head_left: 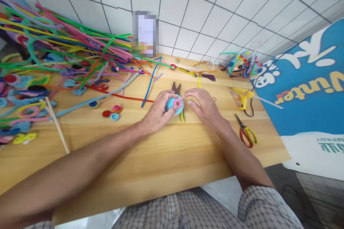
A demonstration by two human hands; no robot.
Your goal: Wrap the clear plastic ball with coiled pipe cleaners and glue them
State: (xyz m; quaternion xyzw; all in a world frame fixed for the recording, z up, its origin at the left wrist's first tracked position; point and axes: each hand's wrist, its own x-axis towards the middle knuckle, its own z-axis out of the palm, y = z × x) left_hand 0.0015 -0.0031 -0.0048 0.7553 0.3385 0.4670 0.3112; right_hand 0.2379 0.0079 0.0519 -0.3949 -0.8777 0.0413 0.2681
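Observation:
A round coil of blue and pink pipe cleaner (171, 105) sits in my left hand (158, 113), its thumb pressed on the face near the pink middle. From that middle a short pink pipe cleaner end (182, 98) runs to the right. My right hand (203, 108) has its bent fingers closed around this end, with the thumb just below. Pliers (176, 87) lie on the table under the coil; their jaws show beyond it and a handle shows below, while the coil hides the rest.
Bundled pipe cleaners (107, 48) and finished coiled pieces crowd the left side. Small coils (115, 116) and a wooden stick (57, 125) lie nearer. On the right are a yellow glue gun (243, 96), scissors (246, 132) and a colourful figure (243, 66). A blurred-out device (146, 34) leans on the wall.

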